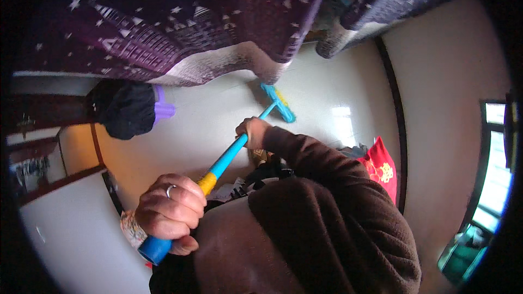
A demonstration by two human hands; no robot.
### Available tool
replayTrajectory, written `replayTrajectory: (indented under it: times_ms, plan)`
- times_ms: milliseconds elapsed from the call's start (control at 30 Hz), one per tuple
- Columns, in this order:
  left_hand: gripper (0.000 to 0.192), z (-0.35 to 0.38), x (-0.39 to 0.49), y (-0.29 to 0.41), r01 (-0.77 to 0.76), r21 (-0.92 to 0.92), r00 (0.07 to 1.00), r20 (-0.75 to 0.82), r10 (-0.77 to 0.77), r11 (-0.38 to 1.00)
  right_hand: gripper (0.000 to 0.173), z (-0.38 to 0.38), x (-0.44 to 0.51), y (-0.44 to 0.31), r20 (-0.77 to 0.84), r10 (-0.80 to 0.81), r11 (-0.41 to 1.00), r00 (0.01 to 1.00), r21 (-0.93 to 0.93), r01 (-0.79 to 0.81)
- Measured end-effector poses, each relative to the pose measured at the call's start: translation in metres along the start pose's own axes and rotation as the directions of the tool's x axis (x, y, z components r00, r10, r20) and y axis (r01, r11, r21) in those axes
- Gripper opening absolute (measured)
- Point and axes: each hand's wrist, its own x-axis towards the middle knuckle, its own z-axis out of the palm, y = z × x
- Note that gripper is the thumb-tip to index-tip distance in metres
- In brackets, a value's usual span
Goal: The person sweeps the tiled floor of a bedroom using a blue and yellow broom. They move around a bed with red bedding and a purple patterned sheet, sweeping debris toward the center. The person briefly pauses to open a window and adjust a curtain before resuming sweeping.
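My left hand (171, 208), with a ring on one finger, is closed around the upper end of a broom handle (227, 157), just above its blue end cap. Farther down the same shaft, my right hand (252, 131) grips the light-blue part. The handle slants away from my body towards the floor. At its far end, the blue broom head (280, 103) with a strip of yellow bristles rests on the pale tiled floor (212, 106). The hem of a dark purple curtain (229, 28) hangs close beside the head.
A second curtain panel (367, 12) hangs at the upper right. On the left, black cloth (124, 108) bulges next to a purple plastic item (164, 108). A red cushion (381, 169) stands by the right wall (441, 90), and a doorway (79, 145) opens at the left.
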Motion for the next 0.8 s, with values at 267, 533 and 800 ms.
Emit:
replayTrajectory:
  times_ms: [267,533,800]
  plan:
    - [0.015,0.025,-0.085,-0.043,0.263,0.197,0.947,-0.239,-0.214,0.944,0.013,-0.016,0.061,0.074,0.056,0.032,0.872,0.998,-0.49,0.0]
    - [0.011,0.021,-0.135,0.014,0.463,0.259,0.783,-0.569,-0.253,0.848,0.019,0.084,0.132,0.043,0.167,-0.314,0.857,0.935,-0.373,0.355]
    - [0.019,-0.018,-0.086,0.072,0.173,0.35,0.962,-0.262,-0.081,0.921,0.017,0.062,0.089,-0.06,0.307,-0.396,0.913,0.866,0.035,0.406]
